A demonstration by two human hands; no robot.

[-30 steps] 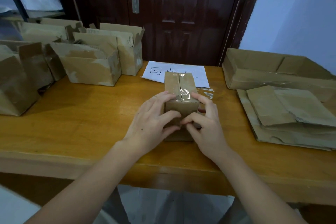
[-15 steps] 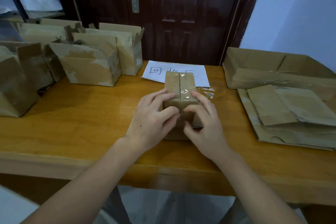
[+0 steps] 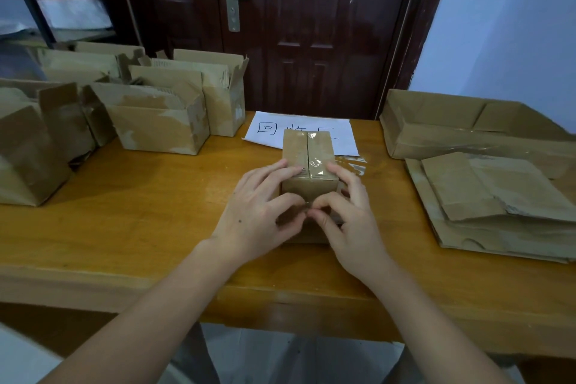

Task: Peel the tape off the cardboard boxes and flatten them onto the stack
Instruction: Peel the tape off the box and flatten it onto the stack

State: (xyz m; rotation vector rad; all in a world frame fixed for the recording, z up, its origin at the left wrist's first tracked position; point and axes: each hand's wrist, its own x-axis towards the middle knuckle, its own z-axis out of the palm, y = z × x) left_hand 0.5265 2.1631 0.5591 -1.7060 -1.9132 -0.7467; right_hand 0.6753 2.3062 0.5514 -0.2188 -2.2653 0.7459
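Small brown taped cardboard box [image 3: 308, 159] mid-table on a worn orange-brown wooden table [image 3: 140, 227], clamped between both hands: left hand [image 3: 255, 215] curled round its left side, right hand [image 3: 349, 215] pinching at the near face. White handwritten paper sheet [image 3: 339, 134] behind. Open brown cartons [image 3: 156, 121] at left, flattened cardboard stack [image 3: 498, 206] at right. Dark brown panelled door [image 3: 311, 25] and pale blue wall [image 3: 514, 25] beyond.

Both forearms are bare to the bottom edge of the view, with no sleeves, watch or rings visible. The left hand [image 3: 255, 215] has a small dark mole on its back; the right hand [image 3: 352, 221] has short, unpainted fingernails.
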